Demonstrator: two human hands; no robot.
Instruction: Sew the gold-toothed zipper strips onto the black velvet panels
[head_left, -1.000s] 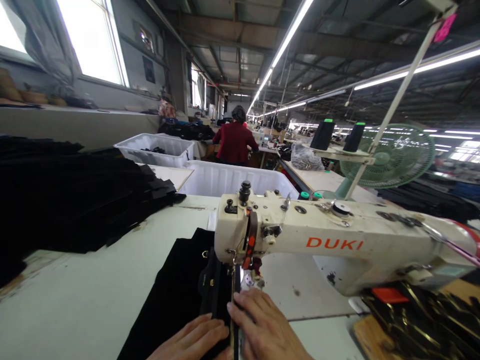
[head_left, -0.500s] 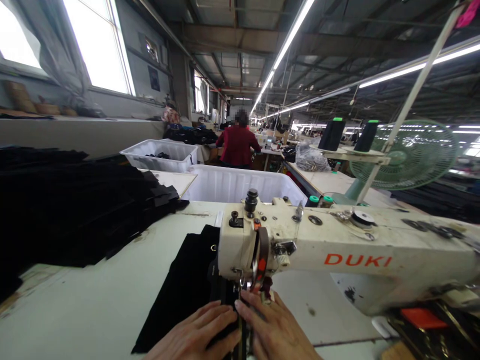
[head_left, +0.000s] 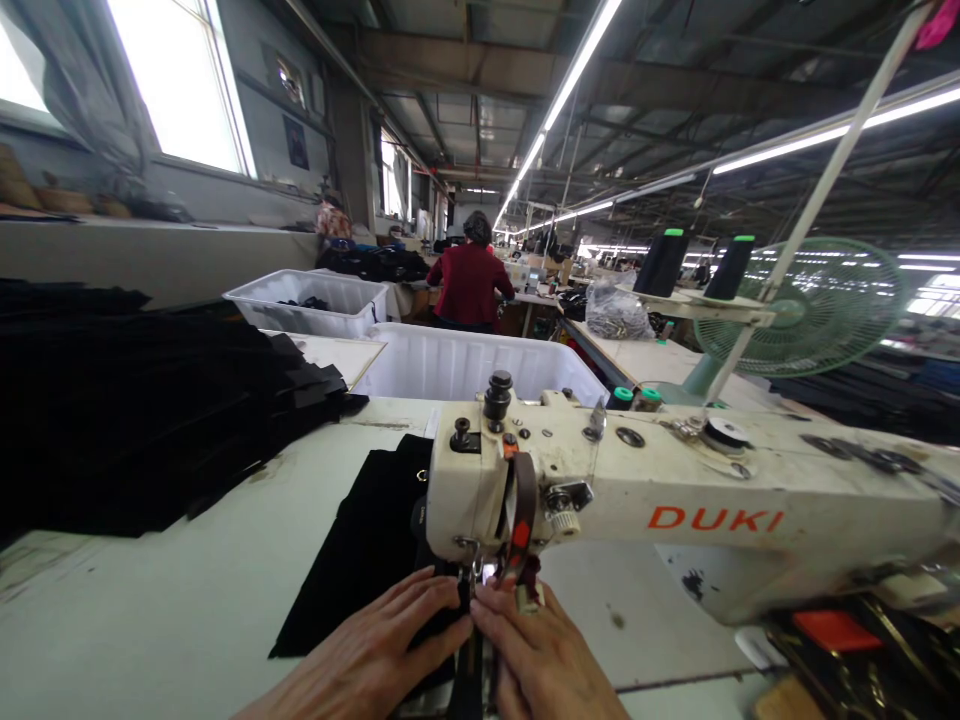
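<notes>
A white sewing machine (head_left: 600, 480) marked DUKI stands before me, its needle area partly hidden by my fingers. Under its head lies a piece of black fabric (head_left: 352, 550), spreading out to the left with a small gold-coloured ring (head_left: 421, 476) near its far end. My left hand (head_left: 382, 640) presses on this fabric left of the needle, thumb and fingers closed on its edge. Just to the right, my right hand (head_left: 536, 645) has its fingertips pinched together at a narrow black strip (head_left: 471, 660) running toward me from the presser foot.
A large heap of black fabric pieces (head_left: 150, 410) covers the table's left side. Behind the machine stand white plastic bins (head_left: 480, 365). Thread cones (head_left: 664, 262) and a green fan (head_left: 810, 310) are at right. A person in a dark red top (head_left: 469, 285) works farther back.
The black fabric has slid away from me under the machine head. My left hand has shifted a little left and forward; my right hand stays near the needle. The view has moved slightly.
</notes>
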